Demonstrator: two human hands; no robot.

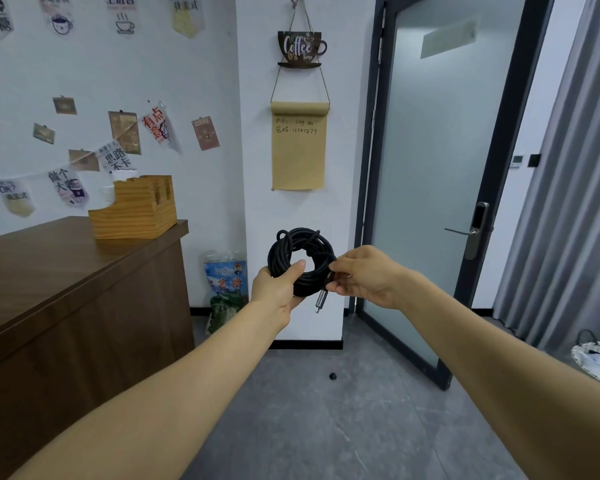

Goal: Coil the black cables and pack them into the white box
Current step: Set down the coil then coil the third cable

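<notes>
Black cable (300,252): wound into 1 coil, held in mid-air ahead of the person. Left hand (278,287) grips the coil's lower left. Right hand (359,273) pinches the end near the metal plug (320,300). Coiling appears nearly complete. Next: tuck the end, locate the white box, not visible.

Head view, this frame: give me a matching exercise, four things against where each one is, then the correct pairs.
Things:
1. black cable coil
2. metal plug
3. wooden organizer
4. kraft paper roll

Places:
A. stands on the brown counter
B. hangs on the wall under the coffee cup sign
C. held between the left hand and right hand
D. dangles below the coil, near the right hand's fingers

Pairs: 1-C, 2-D, 3-A, 4-B
</notes>
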